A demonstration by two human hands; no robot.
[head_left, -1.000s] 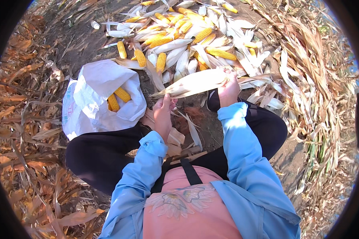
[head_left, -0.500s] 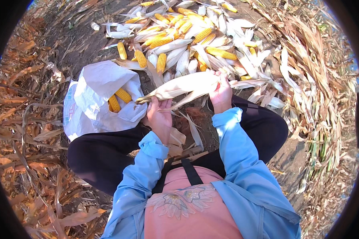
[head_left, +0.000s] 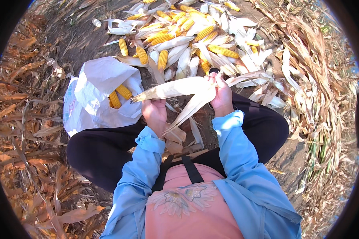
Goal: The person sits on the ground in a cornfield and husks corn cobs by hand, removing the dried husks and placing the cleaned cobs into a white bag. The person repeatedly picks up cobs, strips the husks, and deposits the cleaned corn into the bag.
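Note:
Between my hands is an ear of corn in its pale, dry husk, its tip pointing left and its thick end at the right. My right hand grips the thick end, fingers closed round it. Under the tip, my left hand holds the ear from below, its fingers partly hidden behind the husk. One strip of husk hangs peeled away from the ear, slanting down toward my lap. The kernels of this ear are not visible.
A white sack lies open at my left knee with yellow cobs in its mouth. Ahead spreads a pile of bare cobs and husks. Dry stalks lie along the right, and brown leaves cover the left.
A husk strip has come further away from the ear and now hangs lower. My left hand has shifted slightly left and down with the tip.

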